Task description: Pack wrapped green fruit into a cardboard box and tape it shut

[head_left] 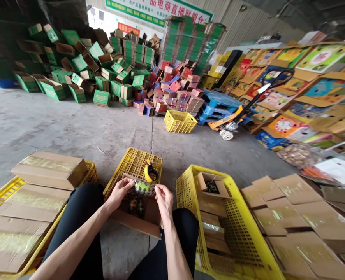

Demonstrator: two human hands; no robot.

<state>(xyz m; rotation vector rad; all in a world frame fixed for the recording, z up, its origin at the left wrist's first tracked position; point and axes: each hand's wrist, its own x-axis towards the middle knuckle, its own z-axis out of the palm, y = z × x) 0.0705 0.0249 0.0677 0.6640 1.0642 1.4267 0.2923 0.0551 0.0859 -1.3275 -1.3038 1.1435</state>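
Note:
Between both hands, above an open cardboard box (pixel 147 224), is a wrapped green fruit (pixel 144 187) in clear, dark-patterned film. My left hand (pixel 120 193) pinches the wrapping at its left end. At the right end, my right hand (pixel 164 197) grips it with closed fingers. Inside the box below lie more dark and greenish pieces (pixel 136 205), too shaded to name. Just beyond the hands, a yellow and black tape dispenser (pixel 150 171) rests on an upturned yellow crate (pixel 128 158).
Taped cardboard boxes (pixel 29 202) fill a yellow crate at my left. On my right stands a yellow crate (pixel 242 225) holding opened boxes, with stacked cartons (pixel 303 210) beside it. Farther off are a yellow basket (pixel 180 121), a pallet jack (pixel 233 120), blue pallets (pixel 219 102) and piled green boxes (pixel 101 97).

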